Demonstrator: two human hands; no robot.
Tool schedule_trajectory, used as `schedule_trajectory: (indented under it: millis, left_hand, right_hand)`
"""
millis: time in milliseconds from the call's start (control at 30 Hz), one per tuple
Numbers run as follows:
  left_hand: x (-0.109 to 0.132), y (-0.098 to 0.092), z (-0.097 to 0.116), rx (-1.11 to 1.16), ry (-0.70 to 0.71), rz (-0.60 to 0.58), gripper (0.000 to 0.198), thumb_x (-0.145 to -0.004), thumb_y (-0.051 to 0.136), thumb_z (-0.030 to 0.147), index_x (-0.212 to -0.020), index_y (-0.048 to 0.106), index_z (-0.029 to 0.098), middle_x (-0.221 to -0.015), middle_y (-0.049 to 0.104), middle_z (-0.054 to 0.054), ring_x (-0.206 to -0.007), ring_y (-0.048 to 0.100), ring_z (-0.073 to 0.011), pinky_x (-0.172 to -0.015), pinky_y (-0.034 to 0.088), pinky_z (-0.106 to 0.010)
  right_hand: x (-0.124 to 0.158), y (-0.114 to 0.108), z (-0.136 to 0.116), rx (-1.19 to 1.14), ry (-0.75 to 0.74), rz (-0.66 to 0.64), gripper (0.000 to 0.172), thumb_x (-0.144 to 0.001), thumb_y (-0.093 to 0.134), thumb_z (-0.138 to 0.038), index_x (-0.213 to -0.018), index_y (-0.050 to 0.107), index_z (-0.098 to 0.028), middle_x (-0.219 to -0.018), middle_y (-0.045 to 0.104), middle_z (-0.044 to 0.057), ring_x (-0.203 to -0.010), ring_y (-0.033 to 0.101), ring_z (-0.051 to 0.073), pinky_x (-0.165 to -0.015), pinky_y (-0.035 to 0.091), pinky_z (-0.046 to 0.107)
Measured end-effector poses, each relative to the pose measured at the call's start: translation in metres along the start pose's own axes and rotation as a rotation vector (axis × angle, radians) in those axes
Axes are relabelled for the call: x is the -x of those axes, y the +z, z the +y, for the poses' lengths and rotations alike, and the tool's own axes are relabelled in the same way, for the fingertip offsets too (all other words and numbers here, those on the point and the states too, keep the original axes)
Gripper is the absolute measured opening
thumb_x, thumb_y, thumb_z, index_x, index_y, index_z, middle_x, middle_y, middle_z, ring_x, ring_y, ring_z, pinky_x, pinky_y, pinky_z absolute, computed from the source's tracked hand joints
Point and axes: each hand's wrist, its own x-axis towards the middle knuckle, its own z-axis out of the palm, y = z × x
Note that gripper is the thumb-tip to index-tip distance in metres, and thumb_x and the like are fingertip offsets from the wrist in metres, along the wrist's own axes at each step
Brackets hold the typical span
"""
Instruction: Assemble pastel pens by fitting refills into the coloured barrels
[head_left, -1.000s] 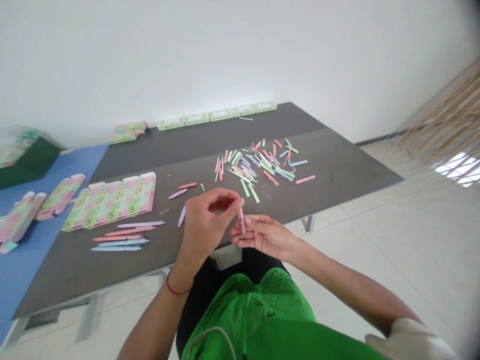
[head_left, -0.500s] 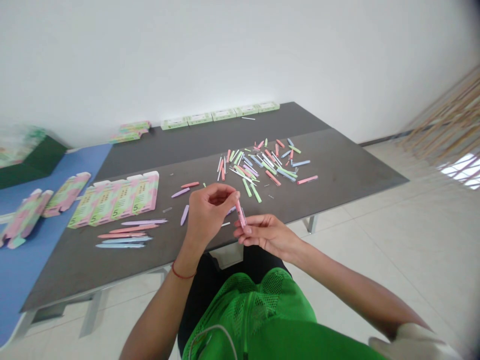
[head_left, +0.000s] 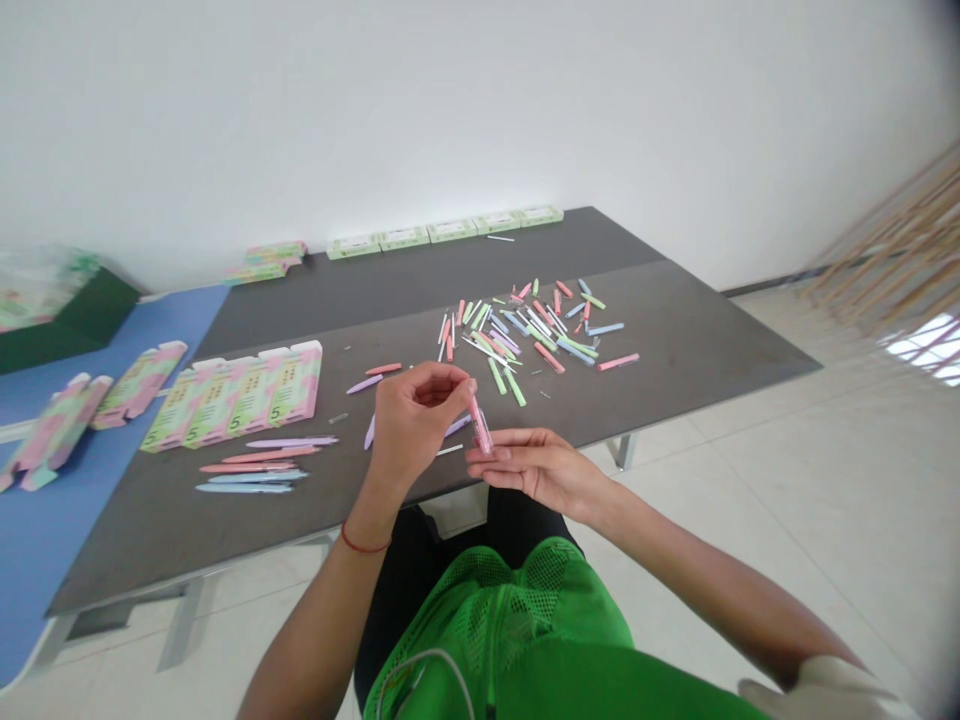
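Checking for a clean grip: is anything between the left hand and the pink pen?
Nothing visible stands between them. The fingertips of the left hand are right at the upper end of the pink pen, and the pen's lower end sits at the fingers of the right hand.

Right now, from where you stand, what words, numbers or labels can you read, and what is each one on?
"5": printed on each flat pink-and-green carton.
Print on the green boxes along the far side: too small to read.
Pink pen between the hands: no readable marking.
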Motion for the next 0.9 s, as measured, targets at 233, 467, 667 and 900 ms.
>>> schedule_trajectory:
  millis: [233,467,667,900]
  left_hand:
    - [0.021,-0.012,0.017,-0.2,0.398,-0.194,0.007,-0.089,0.076,0.021,-0.096,0.075,0.022,-0.09,0.079,-0.002,-0.078,0.074,-0.0148,-0.078,0.06,-0.025]
    - [0.047,-0.015,0.027,-0.109,0.631,-0.2,0.038,-0.08,0.081,0.006,-0.111,0.071,0.024,-0.093,0.08,-0.003,-0.085,0.076,-0.0181,-0.078,0.062,-0.03]
    - [0.047,-0.017,0.023,-0.108,0.609,-0.155,0.036,-0.08,0.081,0.007,-0.11,0.072,0.025,-0.094,0.08,-0.004,-0.085,0.076,-0.019,-0.075,0.063,-0.031]
    - [0.05,-0.019,0.023,-0.13,0.591,-0.161,0.036,-0.079,0.082,0.005,-0.109,0.073,0.024,-0.093,0.079,-0.003,-0.084,0.075,-0.0191,-0.074,0.063,-0.031]
  right_hand:
    - [-0.005,-0.006,0.008,-0.119,-0.036,0.055,0.036,-0.073,0.092,-0.014,-0.106,0.08,-0.013,-0.104,0.083,0.009,-0.096,0.08,0.018,-0.099,0.06,0.029]
    - [-0.005,-0.003,0.011,-0.155,-0.114,0.003,0.031,-0.07,0.095,-0.017,-0.098,0.081,-0.014,-0.089,0.082,0.004,-0.082,0.078,0.012,-0.088,0.062,0.023]
    - [-0.007,0.0,0.012,-0.159,-0.1,0.001,0.028,-0.071,0.094,-0.015,-0.096,0.081,-0.014,-0.092,0.082,0.004,-0.084,0.078,0.012,-0.091,0.062,0.024]
    - [-0.009,0.002,0.012,-0.177,-0.098,-0.018,0.026,-0.07,0.093,-0.013,-0.094,0.081,-0.014,-0.091,0.082,0.003,-0.086,0.077,0.012,-0.093,0.061,0.025]
